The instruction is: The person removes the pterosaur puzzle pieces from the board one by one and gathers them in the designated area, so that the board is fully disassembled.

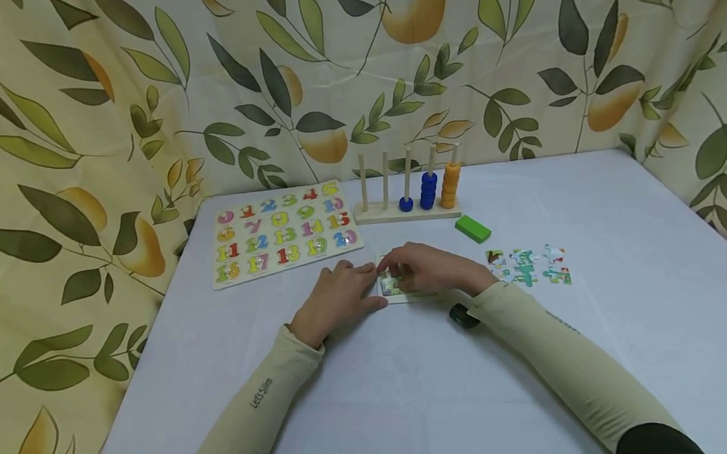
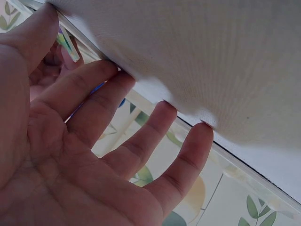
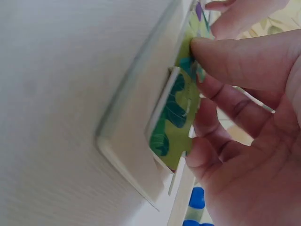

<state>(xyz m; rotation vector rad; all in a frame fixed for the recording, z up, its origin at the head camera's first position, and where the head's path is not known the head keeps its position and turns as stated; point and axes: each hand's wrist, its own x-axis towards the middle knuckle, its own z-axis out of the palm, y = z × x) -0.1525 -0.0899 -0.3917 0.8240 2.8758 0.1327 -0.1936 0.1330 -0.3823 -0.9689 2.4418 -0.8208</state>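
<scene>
My right hand (image 1: 428, 268), at the centre of the head frame, is in a narrow grip: thumb and fingers bear on the edges of a green, leaf-printed puzzle piece (image 3: 171, 117). In the right wrist frame that piece sits tilted over the pale puzzle board (image 3: 129, 134), my thumb at its upper end. My fingers hide part of the board from above.

My left hand (image 1: 337, 293) holds nothing; its grip is wide, fingers spread, fingertips touching the tabletop (image 1: 378, 399) just beside the board's left edge.

To the right of my right hand lie loose puzzle pieces (image 1: 525, 278), laid out in a cluster. Above them in the head frame is a green block (image 1: 472, 229). A peg stand (image 1: 378, 215) is at upper centre, with one blue bead (image 1: 406, 204), a stack of blue beads (image 1: 428, 191) and a taller stack of orange beads (image 1: 451, 185). Left of it lies a number board (image 1: 242, 270). A leaf-and-fruit curtain (image 1: 335, 56) fills the top of the frame. Pale sleeves (image 1: 258, 402) cover both my arms.
</scene>
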